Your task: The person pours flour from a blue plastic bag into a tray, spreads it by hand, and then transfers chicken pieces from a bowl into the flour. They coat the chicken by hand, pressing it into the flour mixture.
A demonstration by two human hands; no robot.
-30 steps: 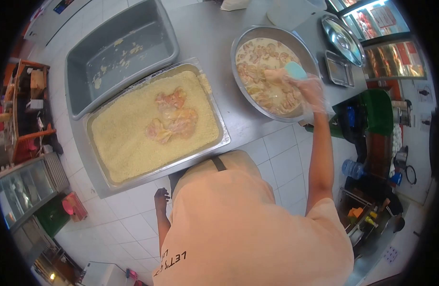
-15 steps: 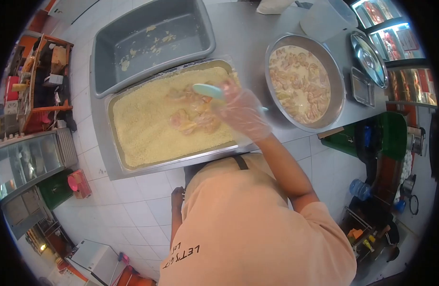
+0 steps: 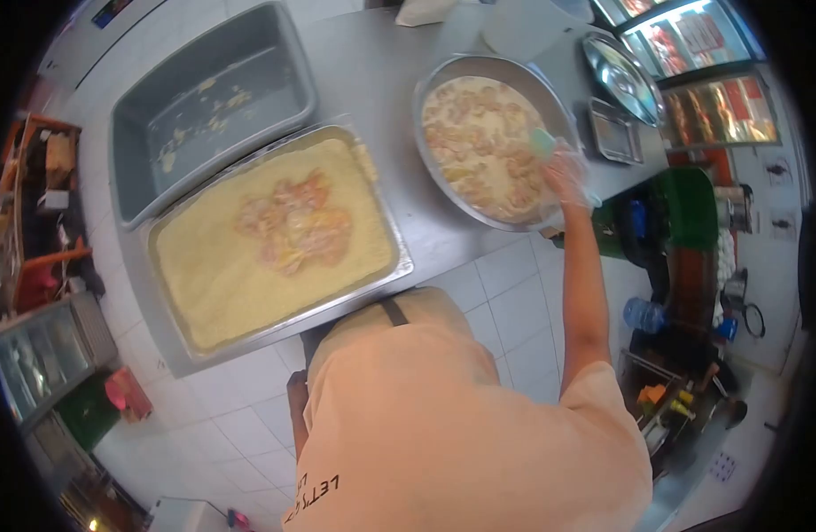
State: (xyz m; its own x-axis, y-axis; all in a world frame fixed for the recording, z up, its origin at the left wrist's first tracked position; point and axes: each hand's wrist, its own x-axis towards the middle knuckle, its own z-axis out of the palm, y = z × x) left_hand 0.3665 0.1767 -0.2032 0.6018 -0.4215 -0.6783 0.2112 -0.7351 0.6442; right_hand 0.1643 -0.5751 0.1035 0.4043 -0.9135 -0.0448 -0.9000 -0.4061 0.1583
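My right hand (image 3: 567, 179), in a clear plastic glove, is closed on the handle of a pale green plastic scoop (image 3: 542, 142). The scoop is over the right side of a round metal bowl (image 3: 428, 173), which holds raw chicken pieces (image 3: 483, 133) in milky liquid. To the left, more raw chicken pieces (image 3: 297, 222) lie in a heap on pale yellow crumbs or flour (image 3: 204, 275) in a rectangular metal tray (image 3: 394, 253). My left hand (image 3: 297, 388) hangs low beside my body, away from the table; its fingers do not show clearly.
A grey plastic tub (image 3: 128, 160) with crumb clumps inside stands behind the tray. Right of the bowl are a small metal tray (image 3: 616, 133) and a round metal lid (image 3: 620, 78). A translucent container (image 3: 519, 27) sits at the back of the metal table (image 3: 372, 80).
My right hand has moved right with the scoop, from above the crumb tray to the bowl. The chicken heap on the crumbs is now uncovered. The whole view has shifted, so things sit further left.
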